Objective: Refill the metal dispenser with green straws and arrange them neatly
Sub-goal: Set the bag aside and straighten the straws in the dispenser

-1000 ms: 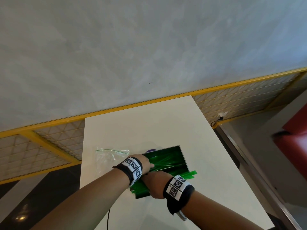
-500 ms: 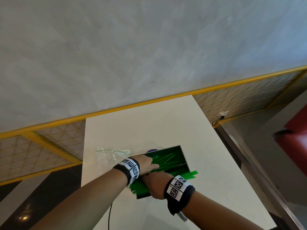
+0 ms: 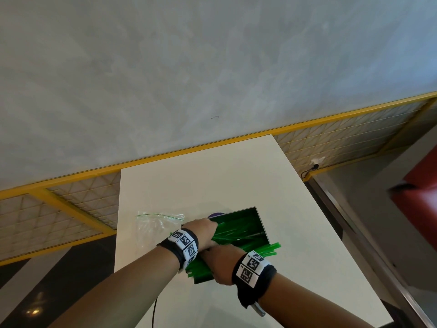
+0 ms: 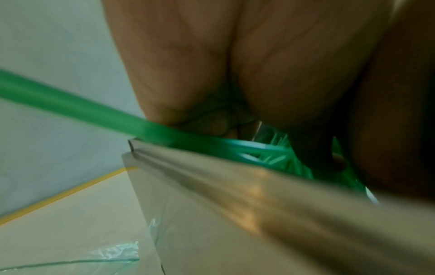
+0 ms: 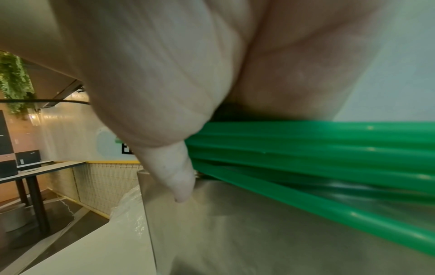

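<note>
The metal dispenser (image 3: 263, 224) stands open on the white table (image 3: 212, 181), filled with green straws (image 3: 236, 235). My left hand (image 3: 203, 233) reaches in from the left and lies on the straws, its fingers down among them (image 4: 317, 148). My right hand (image 3: 220, 266) grips a bundle of straws (image 5: 306, 148) at the near end. Its thumb (image 5: 174, 176) presses against the dispenser's steel wall (image 5: 259, 232). Some straw ends (image 3: 272, 248) stick out past the right wall. One straw (image 4: 70, 104) juts over the rim (image 4: 235, 186) on the left.
A clear plastic bag (image 3: 151, 233) lies on the table left of the dispenser. Something purple (image 3: 216, 214) peeks out behind it. A black cable (image 3: 155, 311) hangs off the near table edge. A red seat (image 3: 421, 197) stands to the right, beyond the table.
My left hand has slid a little further over the straws inside the dispenser, and they lie flatter. The right hand has stayed at the near end.
</note>
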Action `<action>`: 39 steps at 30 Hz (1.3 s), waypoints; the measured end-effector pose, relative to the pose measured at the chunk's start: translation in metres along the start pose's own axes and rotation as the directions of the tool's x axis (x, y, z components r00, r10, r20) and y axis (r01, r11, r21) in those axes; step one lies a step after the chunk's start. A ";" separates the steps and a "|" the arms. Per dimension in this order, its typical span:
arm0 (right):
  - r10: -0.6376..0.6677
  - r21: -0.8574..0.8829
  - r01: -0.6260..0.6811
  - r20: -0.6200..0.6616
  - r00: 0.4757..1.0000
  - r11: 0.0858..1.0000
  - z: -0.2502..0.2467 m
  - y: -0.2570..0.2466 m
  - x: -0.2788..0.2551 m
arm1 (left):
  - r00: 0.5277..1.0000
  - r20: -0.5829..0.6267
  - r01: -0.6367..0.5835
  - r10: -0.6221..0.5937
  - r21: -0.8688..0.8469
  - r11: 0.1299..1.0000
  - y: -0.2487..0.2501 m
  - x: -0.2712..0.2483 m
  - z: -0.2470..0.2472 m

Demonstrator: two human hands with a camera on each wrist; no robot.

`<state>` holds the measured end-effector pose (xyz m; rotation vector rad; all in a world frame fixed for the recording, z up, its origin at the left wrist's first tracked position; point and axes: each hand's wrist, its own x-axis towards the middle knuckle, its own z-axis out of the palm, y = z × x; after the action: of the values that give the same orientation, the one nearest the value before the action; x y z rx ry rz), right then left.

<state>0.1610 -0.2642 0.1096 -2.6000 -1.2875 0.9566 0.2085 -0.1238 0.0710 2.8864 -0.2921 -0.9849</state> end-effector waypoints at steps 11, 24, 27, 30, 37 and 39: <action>0.001 -0.014 -0.001 0.008 1.000 1.000 -0.001 0.000 0.002 | 0.999 -0.002 0.039 -0.039 0.153 0.988 0.000 -0.001 -0.002; -0.008 -0.033 0.009 0.019 1.000 0.999 0.001 0.002 0.004 | 0.984 0.117 -0.132 0.134 -0.024 0.991 -0.001 -0.015 -0.006; -0.005 -0.047 0.005 0.008 1.000 0.999 0.004 0.003 0.003 | 0.962 0.216 -0.169 0.168 -0.013 0.986 0.001 -0.015 -0.010; 0.018 -0.089 -0.019 -0.015 1.000 0.996 0.009 0.005 0.003 | 0.946 0.273 -0.178 0.174 -0.009 0.984 0.004 -0.017 -0.014; 0.105 -0.091 -0.099 0.068 0.992 0.991 0.007 0.023 0.009 | 0.953 0.266 -0.101 0.144 -0.168 0.981 0.005 -0.020 -0.023; 0.108 -0.030 -0.105 0.121 0.987 0.994 0.002 0.030 0.010 | 0.976 0.193 -0.035 0.104 -0.331 0.943 0.005 -0.022 -0.038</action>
<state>0.1845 -0.2763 0.0926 -2.6904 -1.2022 1.1426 0.2138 -0.1233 0.1151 2.4650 -0.2186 -1.1978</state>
